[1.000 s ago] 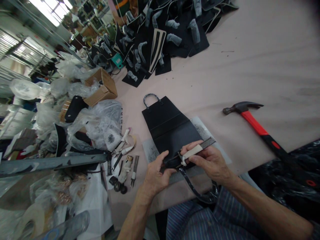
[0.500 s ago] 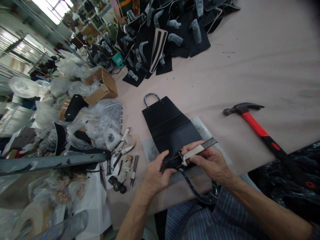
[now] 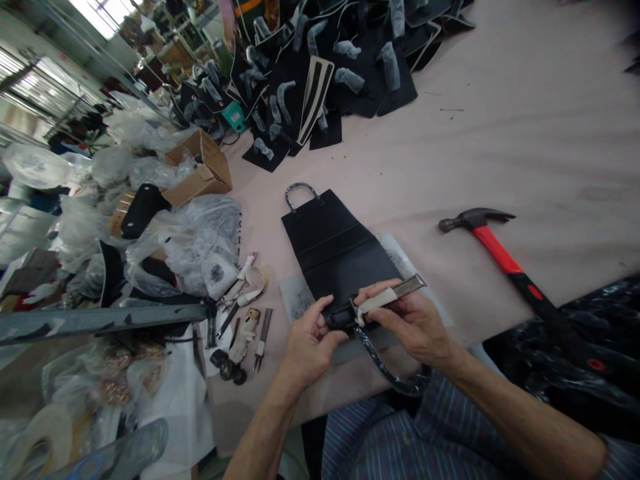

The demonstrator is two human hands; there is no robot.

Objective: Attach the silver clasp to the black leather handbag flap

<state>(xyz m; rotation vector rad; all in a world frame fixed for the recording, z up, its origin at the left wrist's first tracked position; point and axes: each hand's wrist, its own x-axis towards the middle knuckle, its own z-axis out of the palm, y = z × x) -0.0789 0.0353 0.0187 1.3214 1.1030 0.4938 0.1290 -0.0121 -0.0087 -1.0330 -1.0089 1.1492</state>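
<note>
Black bag panel [image 3: 345,257]: one, with two handles [image 3: 376,360]; left fingers [image 3: 333,341] pinch its near end, right fingers [image 3: 389,320] grasp one taped tool [image 3: 381,301]. One hammer [image 3: 496,248] lies rightward, one cardboard box [image 3: 213,175] left.

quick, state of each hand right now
Left hand: closed, thumb and fingers gripping the black piece.
Right hand: closed, holding the metal tool with a pale wrapping.
</note>
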